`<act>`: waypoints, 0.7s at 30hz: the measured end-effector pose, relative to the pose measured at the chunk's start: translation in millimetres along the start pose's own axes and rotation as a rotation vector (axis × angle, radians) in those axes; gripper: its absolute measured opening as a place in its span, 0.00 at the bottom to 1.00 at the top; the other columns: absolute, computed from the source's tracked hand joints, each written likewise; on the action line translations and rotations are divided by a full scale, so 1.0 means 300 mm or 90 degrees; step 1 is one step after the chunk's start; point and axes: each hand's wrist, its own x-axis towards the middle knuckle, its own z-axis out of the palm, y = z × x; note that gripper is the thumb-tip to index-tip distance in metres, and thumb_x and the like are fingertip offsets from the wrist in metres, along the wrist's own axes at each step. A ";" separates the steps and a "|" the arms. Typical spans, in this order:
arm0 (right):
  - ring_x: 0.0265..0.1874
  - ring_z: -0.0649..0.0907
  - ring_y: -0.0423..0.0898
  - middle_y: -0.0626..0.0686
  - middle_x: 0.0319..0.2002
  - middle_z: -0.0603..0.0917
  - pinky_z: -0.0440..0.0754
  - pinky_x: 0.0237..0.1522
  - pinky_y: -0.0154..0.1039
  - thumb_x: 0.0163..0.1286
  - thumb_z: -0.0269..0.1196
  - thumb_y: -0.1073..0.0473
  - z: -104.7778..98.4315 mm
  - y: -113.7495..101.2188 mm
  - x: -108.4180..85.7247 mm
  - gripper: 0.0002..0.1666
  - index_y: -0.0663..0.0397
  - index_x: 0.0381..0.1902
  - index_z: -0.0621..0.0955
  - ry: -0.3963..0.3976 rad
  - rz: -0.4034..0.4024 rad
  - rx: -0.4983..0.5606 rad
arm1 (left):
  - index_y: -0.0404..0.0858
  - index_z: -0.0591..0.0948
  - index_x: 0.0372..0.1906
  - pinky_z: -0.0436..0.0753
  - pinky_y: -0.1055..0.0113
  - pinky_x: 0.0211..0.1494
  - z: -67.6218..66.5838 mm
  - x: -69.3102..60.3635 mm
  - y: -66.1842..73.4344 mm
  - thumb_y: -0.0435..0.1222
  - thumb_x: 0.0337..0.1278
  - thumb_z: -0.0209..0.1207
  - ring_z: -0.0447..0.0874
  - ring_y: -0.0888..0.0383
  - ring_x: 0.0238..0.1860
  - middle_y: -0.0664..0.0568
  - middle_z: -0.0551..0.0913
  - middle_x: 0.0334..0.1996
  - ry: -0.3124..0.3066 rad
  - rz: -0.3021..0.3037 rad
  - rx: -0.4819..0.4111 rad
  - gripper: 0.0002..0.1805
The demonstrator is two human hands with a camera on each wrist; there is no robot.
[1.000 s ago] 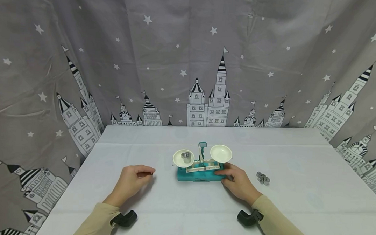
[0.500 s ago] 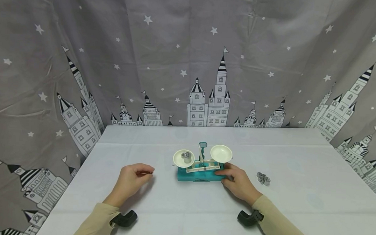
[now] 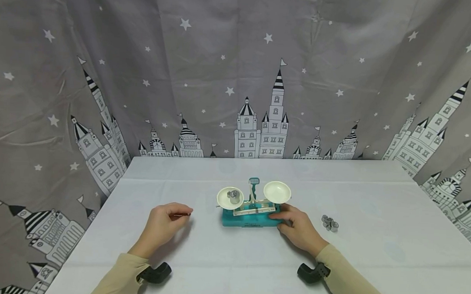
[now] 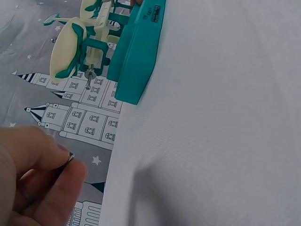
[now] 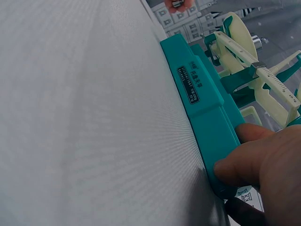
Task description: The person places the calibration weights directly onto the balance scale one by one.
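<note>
A teal tray balance [image 3: 252, 219] with two cream pans stands mid-table. Its left pan [image 3: 223, 203] holds shiny metal weights [image 3: 233, 196] and sits lower than the bare right pan [image 3: 277, 192]. My right hand [image 3: 300, 228] grips the right end of the base, thumb on the front face in the right wrist view. Left of the balance, my left hand [image 3: 165, 225] is held apart from it. Thumb and fingers pinch a small metal weight [image 5: 177, 4], mostly hidden by the fingertips; just a sliver shows in the left wrist view.
Several metal weights [image 3: 329, 223] lie clustered on the white tablecloth [image 3: 250, 270], right of my right hand. A grey curtain [image 3: 207, 75] printed with castles and stars hangs behind and beside the table. Each wrist carries a black camera mount [image 3: 156, 273].
My left hand has drifted very slightly left, still pinching the small weight. The right hand and the balance have stayed put.
</note>
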 end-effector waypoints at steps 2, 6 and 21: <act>0.69 0.75 0.69 0.69 0.67 0.76 0.74 0.68 0.64 0.63 0.62 0.72 0.000 0.000 0.000 0.19 0.53 0.48 0.89 0.001 0.000 0.000 | 0.35 0.91 0.36 0.87 0.73 0.39 -0.003 0.002 0.003 0.21 0.48 0.67 0.87 0.67 0.34 0.46 0.92 0.36 -0.004 -0.010 -0.008 0.10; 0.68 0.75 0.68 0.68 0.67 0.77 0.74 0.68 0.64 0.63 0.62 0.72 0.000 0.002 0.000 0.19 0.53 0.48 0.89 0.001 -0.001 -0.002 | 0.35 0.91 0.36 0.87 0.74 0.39 -0.007 0.010 0.010 0.22 0.49 0.67 0.88 0.64 0.34 0.45 0.92 0.35 -0.010 -0.034 -0.020 0.10; 0.69 0.74 0.70 0.70 0.67 0.76 0.73 0.68 0.65 0.63 0.62 0.72 0.002 0.002 0.001 0.18 0.55 0.48 0.89 0.000 -0.003 -0.001 | 0.34 0.91 0.38 0.85 0.75 0.41 -0.029 0.063 0.078 0.27 0.52 0.69 0.88 0.64 0.35 0.46 0.92 0.38 -0.041 -0.085 -0.053 0.08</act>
